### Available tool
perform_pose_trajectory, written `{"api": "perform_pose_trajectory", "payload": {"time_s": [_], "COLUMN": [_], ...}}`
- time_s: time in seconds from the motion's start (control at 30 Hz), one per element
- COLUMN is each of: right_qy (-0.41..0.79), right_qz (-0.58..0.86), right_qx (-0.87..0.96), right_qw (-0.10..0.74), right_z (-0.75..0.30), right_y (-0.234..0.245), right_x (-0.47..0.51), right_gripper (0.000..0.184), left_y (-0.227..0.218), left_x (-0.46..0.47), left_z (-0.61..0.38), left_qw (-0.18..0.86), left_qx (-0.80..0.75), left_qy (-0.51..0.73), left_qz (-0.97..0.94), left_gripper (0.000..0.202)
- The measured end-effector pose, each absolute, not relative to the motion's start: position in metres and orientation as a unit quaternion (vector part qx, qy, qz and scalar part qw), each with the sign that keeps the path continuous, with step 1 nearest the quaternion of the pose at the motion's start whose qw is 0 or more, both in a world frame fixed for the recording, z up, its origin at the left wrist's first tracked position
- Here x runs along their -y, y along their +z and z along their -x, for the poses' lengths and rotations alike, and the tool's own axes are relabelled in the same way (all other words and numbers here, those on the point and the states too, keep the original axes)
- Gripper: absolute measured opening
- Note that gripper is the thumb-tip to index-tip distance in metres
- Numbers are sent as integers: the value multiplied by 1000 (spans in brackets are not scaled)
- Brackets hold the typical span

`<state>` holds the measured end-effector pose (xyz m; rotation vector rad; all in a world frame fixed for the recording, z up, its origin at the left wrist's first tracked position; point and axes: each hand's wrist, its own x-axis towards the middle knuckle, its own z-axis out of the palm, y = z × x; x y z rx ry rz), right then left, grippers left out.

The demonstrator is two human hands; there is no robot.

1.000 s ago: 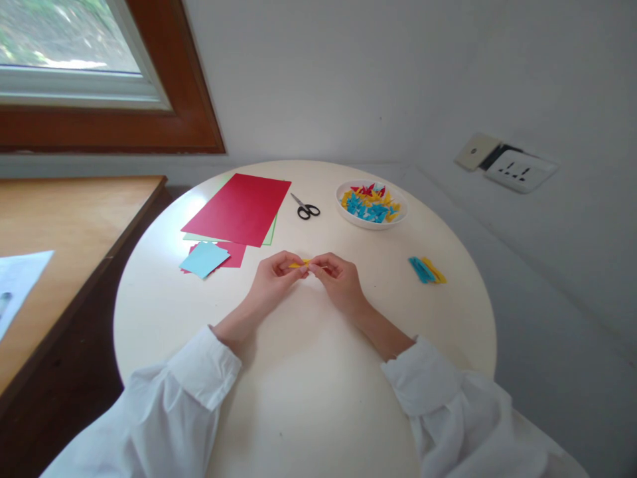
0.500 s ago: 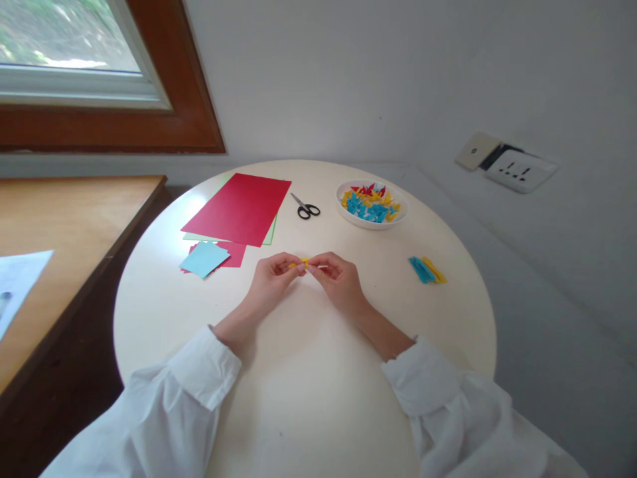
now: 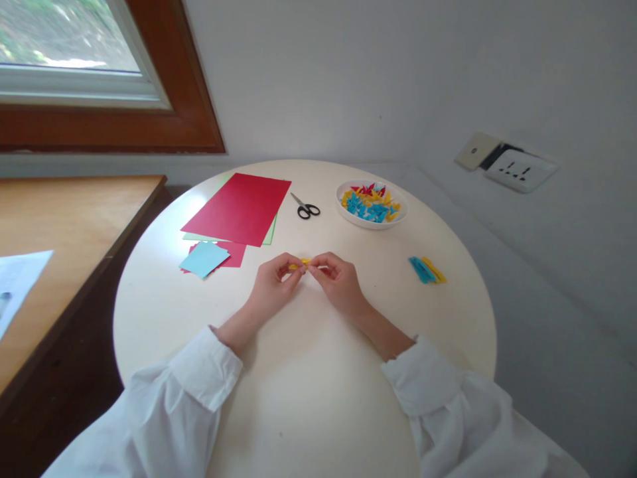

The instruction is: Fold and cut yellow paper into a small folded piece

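Between my two hands, above the middle of the round table, is a small piece of folded yellow paper [image 3: 304,263]. My left hand [image 3: 275,282] pinches its left side between thumb and fingers. My right hand [image 3: 338,282] pinches the right side, with its fingertips almost meeting the left ones. Most of the paper is hidden by the fingers, so its exact shape cannot be made out. Beyond the hands lie black-handled scissors [image 3: 306,210]. A white oval dish [image 3: 371,224] at the back right holds many small folded paper pieces in blue, yellow and red.
A red sheet [image 3: 239,209] lies over green paper at the back left. In front of it are light-blue paper squares [image 3: 205,259] on red ones. Folded blue and yellow strips [image 3: 426,270] rest at the right. A wooden desk [image 3: 74,219] stands left of the white table [image 3: 318,398].
The left fingers have shifted slightly on the yellow paper, opening a wider gap between thumb and forefinger. My right hand has hardly moved, and everything else stays put.
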<state>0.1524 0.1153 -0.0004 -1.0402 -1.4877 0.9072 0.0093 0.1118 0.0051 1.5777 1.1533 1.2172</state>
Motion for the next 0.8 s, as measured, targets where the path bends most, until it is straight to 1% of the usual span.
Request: {"api": "perform_pose_trajectory", "payload": {"time_s": [0.17,0.37,0.8], "right_qy": [362,372,396], "right_qz": [447,451,452], "right_qx": [626,613,580], "right_qw": [527,531,550], "right_z": [-152,-151,-150], "right_y": [-1,-3,-3], "right_x": [-115,-115,-114], "right_gripper": [8,8,10], "left_y": [4,5,9], "left_x": [-112,-112,-111], "left_z": [-10,-11,-14], "left_qw": [404,383,400], "left_qx": [-440,-437,-433], "left_qy": [508,511,522], "left_qz": [-621,-634,-616], "left_gripper": [7,7,11]}}
